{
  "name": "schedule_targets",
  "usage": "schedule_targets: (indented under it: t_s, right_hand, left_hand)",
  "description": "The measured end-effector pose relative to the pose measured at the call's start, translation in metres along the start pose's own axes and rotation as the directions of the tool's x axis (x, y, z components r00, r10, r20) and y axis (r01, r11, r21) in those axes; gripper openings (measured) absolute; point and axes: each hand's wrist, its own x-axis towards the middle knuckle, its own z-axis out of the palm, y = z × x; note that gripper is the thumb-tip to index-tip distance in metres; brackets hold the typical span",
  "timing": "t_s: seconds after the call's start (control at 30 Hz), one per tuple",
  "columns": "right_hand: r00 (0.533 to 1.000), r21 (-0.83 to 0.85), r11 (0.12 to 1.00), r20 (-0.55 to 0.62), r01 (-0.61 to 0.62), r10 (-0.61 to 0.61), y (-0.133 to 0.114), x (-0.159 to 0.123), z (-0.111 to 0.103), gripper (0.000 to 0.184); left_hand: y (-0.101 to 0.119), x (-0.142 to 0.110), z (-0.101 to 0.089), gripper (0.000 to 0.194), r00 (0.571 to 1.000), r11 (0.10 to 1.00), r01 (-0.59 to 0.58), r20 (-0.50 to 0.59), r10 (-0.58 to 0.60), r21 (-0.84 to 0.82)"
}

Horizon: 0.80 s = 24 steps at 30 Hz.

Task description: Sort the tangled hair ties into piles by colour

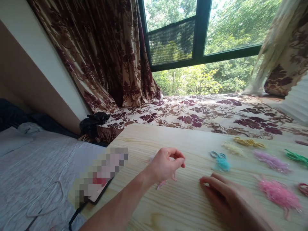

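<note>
My left hand [166,164] hovers above the light wooden table [134,141], thumb and fingers pinched together. Whatever lies in that pinch, if anything, is too small to make out. Partly hidden beneath it are some pale pink and white pieces [161,184]. My right hand [228,195] is low over the tabletop, its fingers curled and held together; their tips hide anything they may grip. Just beyond it sits a small teal bundle of thin strands [222,164] with ring-like bands [218,155]. To its right lies a pile of pink strands [279,194].
Further right are cream strands [233,149], yellow bands [249,142], purple strands [273,161], green bands [297,157] and red bands [303,188]. A blurred-out flat object [98,192] lies by the table's left edge. Beyond are a floral cloth [190,118] and a window.
</note>
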Motion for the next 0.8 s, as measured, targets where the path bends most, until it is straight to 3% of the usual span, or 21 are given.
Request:
schedule_targets:
  t_s: [0.2, 0.37, 0.5, 0.8]
  right_hand:
    - [0.999, 0.022, 1.000, 0.032, 0.013, -0.014, 0.000, 0.001, -0.003, 0.026]
    - [0.988, 0.188, 0.982, -0.145, -0.032, 0.060, 0.000, 0.002, -0.001, 0.022]
    - [0.975, 0.284, 0.959, -0.215, 0.006, 0.058, -0.006, 0.004, -0.002, 0.015]
    - [0.982, 0.287, 0.958, -0.187, 0.026, 0.029, -0.008, 0.004, -0.002, 0.014]
  left_hand:
    - [0.007, -0.010, 0.007, 0.022, 0.992, 0.998, 0.046, 0.122, -0.041, -0.044]
    - [0.006, -0.013, 0.010, 0.021, 0.983, 1.000, -0.009, 0.184, 0.011, -0.014]
    - [0.004, -0.014, 0.012, 0.023, 0.977, 0.999, -0.044, 0.207, 0.044, -0.009]
    - [0.007, -0.016, 0.013, 0.022, 0.973, 0.999, -0.051, 0.226, 0.050, -0.002]
